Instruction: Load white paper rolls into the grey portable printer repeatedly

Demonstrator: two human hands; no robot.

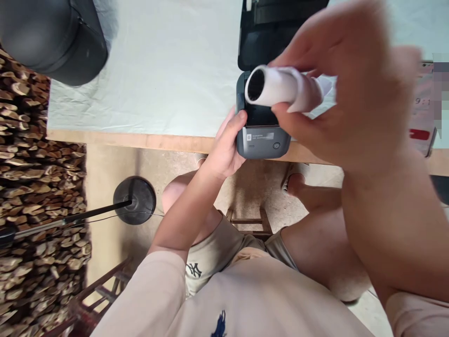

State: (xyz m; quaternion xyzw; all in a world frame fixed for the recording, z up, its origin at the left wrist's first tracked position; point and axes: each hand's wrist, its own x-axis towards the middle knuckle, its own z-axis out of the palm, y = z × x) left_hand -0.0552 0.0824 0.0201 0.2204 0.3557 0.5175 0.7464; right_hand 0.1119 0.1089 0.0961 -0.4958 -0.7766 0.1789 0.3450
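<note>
Your right hand (336,93) pinches a smooth, hollow white roll (278,86) — it covers part of the boxy, opened grey device (263,150) that your left hand (228,145) clasps, fingers curled; the device's label (259,136) is too small to read, "NY" marks your shorts (217,243) below that hand; beyond lies creased pale cloth (168,70) — well left, stacked split firewood (42,210)

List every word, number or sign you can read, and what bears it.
"NY", interlocked: beige cloth shorts.
"9:1", rest unreadable: flat rectangular phone with pinkish screen.
Apparent power sign: round button on dark grey, rounded plastic device.
Too small to read: pale printed lines on that device.
Navy emblem, no readable letters: pale beige cloth shirt.
</note>
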